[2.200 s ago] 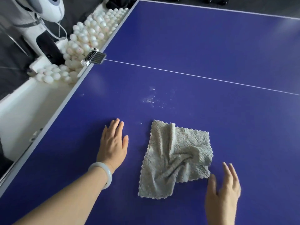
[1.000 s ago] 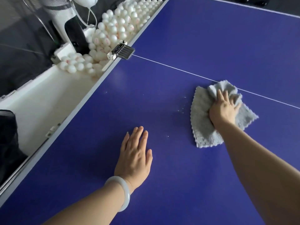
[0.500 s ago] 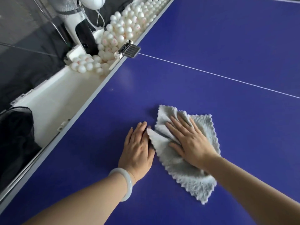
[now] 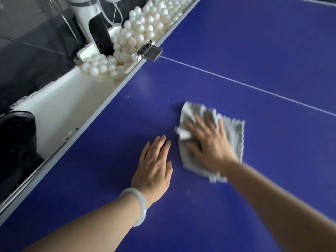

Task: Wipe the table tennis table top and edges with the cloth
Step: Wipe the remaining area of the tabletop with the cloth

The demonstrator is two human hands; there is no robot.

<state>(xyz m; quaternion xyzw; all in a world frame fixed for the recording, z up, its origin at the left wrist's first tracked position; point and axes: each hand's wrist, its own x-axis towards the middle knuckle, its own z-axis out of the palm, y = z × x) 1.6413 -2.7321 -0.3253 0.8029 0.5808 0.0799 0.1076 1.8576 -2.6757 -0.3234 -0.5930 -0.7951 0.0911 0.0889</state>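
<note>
Cloth [image 4: 234, 135] on the near blue surface [image 4: 236, 51], pressed flat under the splayed right hand [image 4: 209, 142] for wiping pressure, left hand [image 4: 154, 166] flat just left of it, fingers together, holding nothing, probably as a brace.

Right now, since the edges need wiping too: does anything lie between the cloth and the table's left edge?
Yes: the left hand rests flat on the table top beside the cloth, between it and the left edge. Nothing else visible.
</note>
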